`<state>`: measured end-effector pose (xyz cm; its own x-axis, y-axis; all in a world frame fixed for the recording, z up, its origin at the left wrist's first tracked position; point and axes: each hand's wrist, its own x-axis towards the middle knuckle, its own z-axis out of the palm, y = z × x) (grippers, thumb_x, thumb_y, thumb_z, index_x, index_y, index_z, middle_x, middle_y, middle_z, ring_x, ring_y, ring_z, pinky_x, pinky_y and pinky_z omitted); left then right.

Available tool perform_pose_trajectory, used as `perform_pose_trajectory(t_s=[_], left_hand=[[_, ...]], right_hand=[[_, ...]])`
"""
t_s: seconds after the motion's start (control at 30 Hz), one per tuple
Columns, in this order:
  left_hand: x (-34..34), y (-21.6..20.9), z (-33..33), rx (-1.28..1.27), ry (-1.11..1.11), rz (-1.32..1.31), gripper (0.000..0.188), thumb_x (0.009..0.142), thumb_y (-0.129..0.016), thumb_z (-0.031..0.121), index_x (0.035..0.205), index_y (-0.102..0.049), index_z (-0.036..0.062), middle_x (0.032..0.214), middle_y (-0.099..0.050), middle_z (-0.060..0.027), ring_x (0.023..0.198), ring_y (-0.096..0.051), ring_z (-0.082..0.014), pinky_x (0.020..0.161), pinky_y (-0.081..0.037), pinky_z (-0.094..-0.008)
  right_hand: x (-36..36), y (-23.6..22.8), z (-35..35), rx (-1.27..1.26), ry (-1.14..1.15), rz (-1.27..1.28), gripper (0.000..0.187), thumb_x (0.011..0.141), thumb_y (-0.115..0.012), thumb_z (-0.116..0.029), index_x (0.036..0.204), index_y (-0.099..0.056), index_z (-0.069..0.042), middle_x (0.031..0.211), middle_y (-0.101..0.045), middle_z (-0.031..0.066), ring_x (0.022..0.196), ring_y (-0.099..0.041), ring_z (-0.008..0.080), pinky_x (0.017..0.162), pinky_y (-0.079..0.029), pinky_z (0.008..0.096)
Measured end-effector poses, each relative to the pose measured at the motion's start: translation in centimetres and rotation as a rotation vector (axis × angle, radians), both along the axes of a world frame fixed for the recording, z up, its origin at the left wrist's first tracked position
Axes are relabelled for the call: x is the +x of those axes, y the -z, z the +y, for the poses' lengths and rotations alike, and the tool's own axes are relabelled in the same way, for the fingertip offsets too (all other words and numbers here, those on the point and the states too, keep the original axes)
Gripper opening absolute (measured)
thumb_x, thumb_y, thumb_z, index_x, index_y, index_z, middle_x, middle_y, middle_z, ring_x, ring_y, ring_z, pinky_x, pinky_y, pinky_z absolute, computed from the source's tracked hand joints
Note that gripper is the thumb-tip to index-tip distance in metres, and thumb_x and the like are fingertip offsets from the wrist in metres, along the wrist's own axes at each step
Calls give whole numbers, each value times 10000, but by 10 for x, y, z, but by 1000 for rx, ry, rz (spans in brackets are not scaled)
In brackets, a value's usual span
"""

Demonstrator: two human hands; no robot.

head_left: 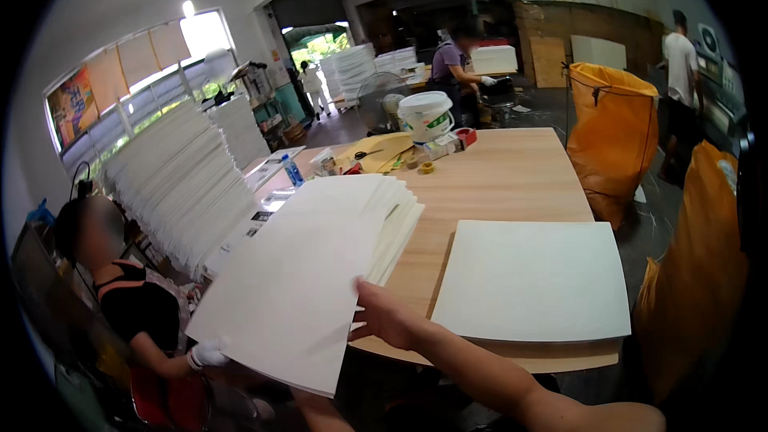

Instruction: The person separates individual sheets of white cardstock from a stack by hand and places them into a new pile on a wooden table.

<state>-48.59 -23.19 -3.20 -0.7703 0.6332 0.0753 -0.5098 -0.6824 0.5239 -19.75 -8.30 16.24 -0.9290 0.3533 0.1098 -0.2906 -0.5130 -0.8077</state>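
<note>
Currently my right hand (390, 317), fingers spread, touches fanned sheets (296, 272) at frame centre; left hand hidden, grip unclear. Neat stack (532, 282) sits lower right; squaring the sheets apparently remains.

I see a lit bulb (188, 9) hanging overhead, a round fan (378, 98) behind a white bucket (424, 118), a small blue bottle (292, 171), and, off right, an open-topped orange sack (610, 132).
</note>
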Motion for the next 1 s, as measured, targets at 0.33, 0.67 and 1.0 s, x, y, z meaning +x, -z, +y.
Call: perform_pose_trajectory(t_s=[0.33,0.67,1.0], left_hand=[[95,-87,-62,170,51,93,900,1012,-409,672,1608,-267,12,1648,-332,-155,1495,-326,-373,1231,-251,-477],[133,-85,-72,-434,-88,255,506,997,-536,251,1461,-475,58,1403,-563,-125,1250,-571,-294,1012,-500,-454],[271,-118,38,125,172,823,581,972,-650,145,1506,-441,52,1479,-522,-133,1319,-520,-303,1119,-428,-484]], right_hand=[[2,68,-3,-19,154,7,550,949,-597,-86,1457,-392,-42,1173,-617,148,939,-683,254,749,-608,407],[160,101,2,95,322,-159,553,952,-589,-115,1478,-423,-89,1164,-637,115,1053,-640,226,870,-569,409],[376,88,55,244,586,-63,710,985,-688,-224,1596,-336,-144,1246,-664,103,1092,-665,203,897,-567,392]])
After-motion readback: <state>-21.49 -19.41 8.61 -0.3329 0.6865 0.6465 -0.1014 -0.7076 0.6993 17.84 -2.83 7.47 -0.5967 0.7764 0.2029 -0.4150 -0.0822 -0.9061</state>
